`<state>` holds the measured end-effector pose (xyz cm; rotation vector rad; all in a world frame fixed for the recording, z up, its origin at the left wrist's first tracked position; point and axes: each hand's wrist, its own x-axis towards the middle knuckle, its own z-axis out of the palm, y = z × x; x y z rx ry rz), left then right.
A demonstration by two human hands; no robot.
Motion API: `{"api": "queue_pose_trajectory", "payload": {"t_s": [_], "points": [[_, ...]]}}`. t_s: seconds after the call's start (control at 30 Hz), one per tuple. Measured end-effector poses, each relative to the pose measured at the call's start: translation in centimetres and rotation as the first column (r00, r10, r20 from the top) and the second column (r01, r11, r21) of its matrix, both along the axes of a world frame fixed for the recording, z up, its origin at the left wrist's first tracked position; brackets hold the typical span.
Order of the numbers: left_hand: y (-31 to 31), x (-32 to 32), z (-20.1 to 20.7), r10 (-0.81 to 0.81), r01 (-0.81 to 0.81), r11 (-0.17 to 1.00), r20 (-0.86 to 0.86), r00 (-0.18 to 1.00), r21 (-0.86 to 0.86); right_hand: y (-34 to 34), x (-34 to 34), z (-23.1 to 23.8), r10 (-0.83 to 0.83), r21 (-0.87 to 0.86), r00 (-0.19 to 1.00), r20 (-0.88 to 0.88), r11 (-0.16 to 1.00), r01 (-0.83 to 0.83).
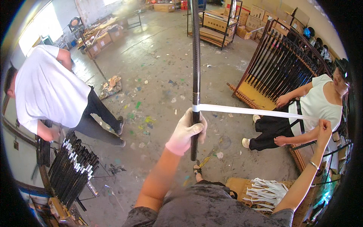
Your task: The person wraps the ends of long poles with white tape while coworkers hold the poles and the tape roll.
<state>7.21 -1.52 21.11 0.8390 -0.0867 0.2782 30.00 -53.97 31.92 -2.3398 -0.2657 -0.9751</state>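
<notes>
Gloved in white, my left hand (188, 132) is wrapped round the lower end of a long black rod (196, 64), which stands upright before me and runs out past the top of the view. Just above that hand a white tape strip (245, 110) circles the rod. From there it stretches taut to the right. My bare right hand (324, 128), with a bracelet on its wrist, pinches the strip's far end at arm's length. Below, a pile of cut white strips (266, 193) lies near my right elbow.
A person in white (53, 90) bends at the left beside a rack of black rods with white bands (72, 166). Another person (317, 102) sits at the right, near a large rack of black rods (278, 62). Cardboard boxes (257, 19) and a metal shelf (215, 28) stand behind; scraps litter the floor.
</notes>
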Motion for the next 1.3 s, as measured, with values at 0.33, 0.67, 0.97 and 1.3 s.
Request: {"api": "queue_pose_trajectory", "payload": {"t_s": [0.33, 0.67, 0.97, 1.3], "points": [[0.8, 2.1, -0.3, 0.219, -0.206, 0.969, -0.098, 0.971, 0.135, -2.4, -0.4, -0.7, 0.009, -0.038, 0.994, -0.111, 0.999, -0.013], [2.0, 6.3, -6.9, 0.246, -0.232, 0.969, -0.304, 0.92, 0.083, 1.8, -6.5, -3.6, 0.076, -0.076, 0.973, -0.218, 0.993, -0.094], [5.6, 10.5, -25.6, 0.477, -0.358, 0.872, -0.747, 0.462, 0.335, 0.3, -15.0, -11.9, -0.124, -0.215, 0.855, -0.503, 0.977, 0.015], [-11.8, 27.6, -19.8, -0.209, -0.304, 0.881, -0.875, 0.436, -0.362, -7.0, -27.1, -12.6, -0.564, -0.386, 0.689, -0.455, 0.822, 0.418]]}}
